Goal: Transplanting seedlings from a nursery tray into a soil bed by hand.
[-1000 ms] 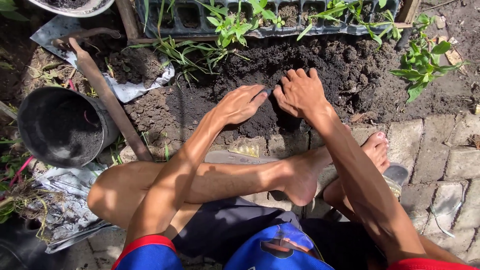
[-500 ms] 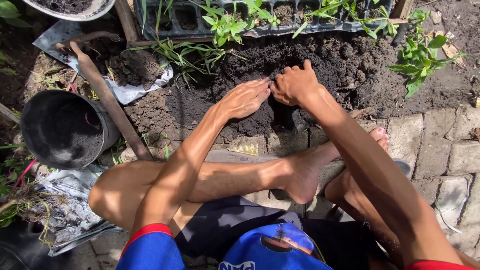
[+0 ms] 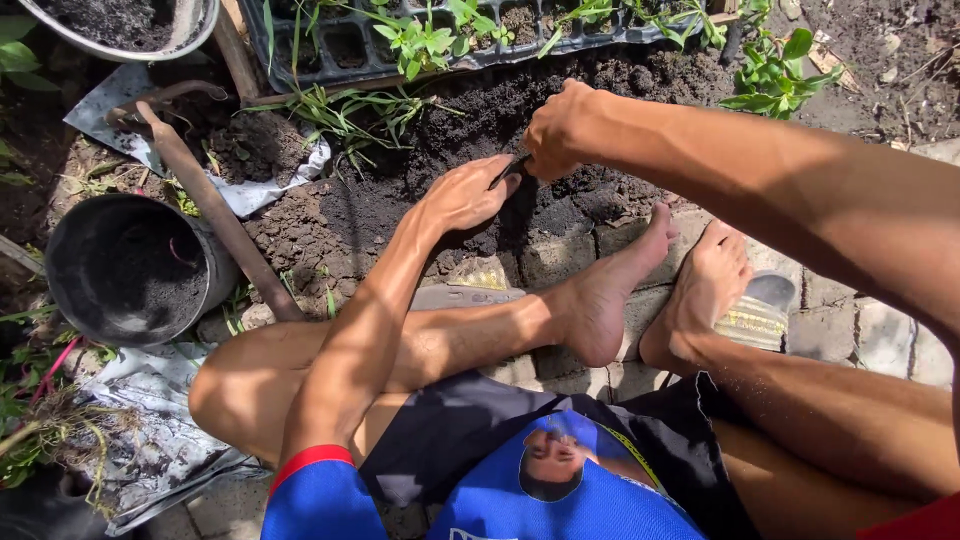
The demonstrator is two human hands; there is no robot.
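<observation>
I sit cross-legged in front of a heap of dark soil [image 3: 600,90]. My left hand [image 3: 462,195] lies flat on the soil with its fingers stretched out. Just above and to its right, my right hand [image 3: 555,128] is closed and lifted off the heap, pinching a small dark thin strip [image 3: 506,170]. The strip's lower end touches my left fingertips. What the strip is cannot be made out.
A black bucket [image 3: 125,265] with some soil stands at the left, beside a long rusty tool handle [image 3: 215,210]. A dark seedling tray [image 3: 350,40] with green shoots runs along the top. Leafy plants [image 3: 775,70] grow at top right. My bare feet rest on sandals [image 3: 455,296] and paving bricks [image 3: 830,325].
My right hand has risen off the soil, closed and moved up and left, drawing the dark strip with it. The left hand stayed on the heap. The view has tilted down.
</observation>
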